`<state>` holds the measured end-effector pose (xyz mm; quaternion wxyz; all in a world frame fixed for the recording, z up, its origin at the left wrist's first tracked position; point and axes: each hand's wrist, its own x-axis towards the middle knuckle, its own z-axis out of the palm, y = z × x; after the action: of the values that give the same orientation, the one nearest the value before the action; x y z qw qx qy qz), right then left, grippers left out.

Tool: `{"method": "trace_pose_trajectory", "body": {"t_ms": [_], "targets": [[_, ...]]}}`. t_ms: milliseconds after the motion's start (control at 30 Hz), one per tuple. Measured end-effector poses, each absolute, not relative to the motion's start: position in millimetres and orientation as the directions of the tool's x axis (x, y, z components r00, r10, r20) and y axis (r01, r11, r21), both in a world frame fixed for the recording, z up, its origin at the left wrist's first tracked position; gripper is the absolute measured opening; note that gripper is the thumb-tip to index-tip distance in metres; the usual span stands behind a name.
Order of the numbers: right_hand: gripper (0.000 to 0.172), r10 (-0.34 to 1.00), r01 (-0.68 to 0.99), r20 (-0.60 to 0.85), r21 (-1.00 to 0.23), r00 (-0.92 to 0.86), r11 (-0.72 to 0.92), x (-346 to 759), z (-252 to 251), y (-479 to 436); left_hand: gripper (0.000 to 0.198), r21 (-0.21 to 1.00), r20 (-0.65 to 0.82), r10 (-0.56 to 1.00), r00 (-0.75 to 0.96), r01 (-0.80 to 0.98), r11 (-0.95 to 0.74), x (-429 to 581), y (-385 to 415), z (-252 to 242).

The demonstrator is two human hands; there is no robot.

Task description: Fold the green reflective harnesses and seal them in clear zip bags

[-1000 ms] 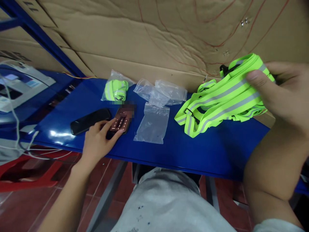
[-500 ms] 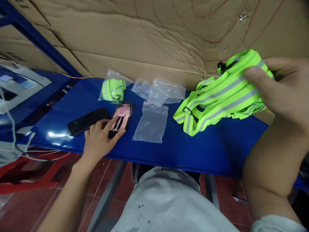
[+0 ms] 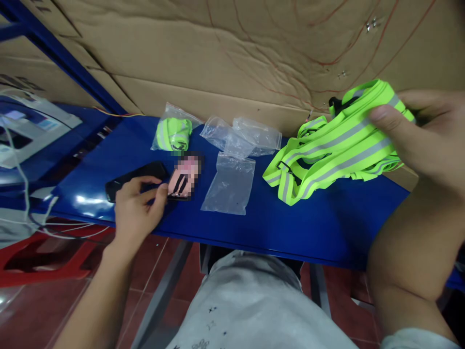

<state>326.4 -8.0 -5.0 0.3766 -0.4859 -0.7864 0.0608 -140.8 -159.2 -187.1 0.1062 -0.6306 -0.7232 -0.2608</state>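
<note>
On the right, my right hand (image 3: 417,126) grips a bundled reflective vest (image 3: 337,140) of neon-yellow straps with grey stripes, the thumb pressed on top. Its lower loops, with a black buckle, hang over the blue table. My left hand (image 3: 141,201) has its fingers bent and apart, holding nothing. The fingertips lie at a black phone (image 3: 136,177), and the thumb is at the lower left edge of a second phone (image 3: 183,182) with a pink picture, partly blurred out. Behind these lies a clear bag with a folded neon-yellow vest (image 3: 174,133) inside.
Several clear plastic zip bags (image 3: 228,184) lie mid-table. Cardboard (image 3: 218,58) stands along the back of the blue table (image 3: 225,230). At the left are a grey-white machine (image 3: 39,128), white cables (image 3: 27,194) and a red plastic stool (image 3: 47,257) below.
My left hand has drawn back leftward off the pink-picture phone, toward the black phone. The right hand still holds the vest in nearly the same place.
</note>
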Motion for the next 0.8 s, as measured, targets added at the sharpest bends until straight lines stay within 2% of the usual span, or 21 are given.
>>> {"method": "trace_pose_trajectory", "body": {"t_ms": [100, 267, 367, 533, 800], "targets": [[0.051, 0.814, 0.736, 0.540, -0.459, -0.213, 0.497, 327, -6, -7, 0.053, 0.271, 0.570, 0.796, -0.206, 0.961, 0.055, -142, -163, -186], [0.045, 0.815, 0.731, 0.522, -0.450, -0.251, 0.513, 328, -4, -10, 0.044, 0.276, 0.568, 0.794, -0.214, 0.959, 0.061, -140, -166, -191], [0.045, 0.811, 0.742, 0.519, -0.426, -0.270, 0.519, 329, -3, -11, 0.045, 0.300, 0.519, 0.823, -0.231, 0.951, 0.077, -140, -164, -193], [0.046, 0.807, 0.724, 0.526, -0.443, -0.268, 0.529, 328, -4, -10, 0.059, 0.278, 0.374, 0.898, -0.232, 0.952, 0.130, -141, -160, -198], [0.044, 0.819, 0.757, 0.503, -0.412, -0.275, 0.507, 328, -2, -11, 0.059, 0.230, 0.301, 0.923, -0.241, 0.957, 0.175, -137, -157, -197]]}}
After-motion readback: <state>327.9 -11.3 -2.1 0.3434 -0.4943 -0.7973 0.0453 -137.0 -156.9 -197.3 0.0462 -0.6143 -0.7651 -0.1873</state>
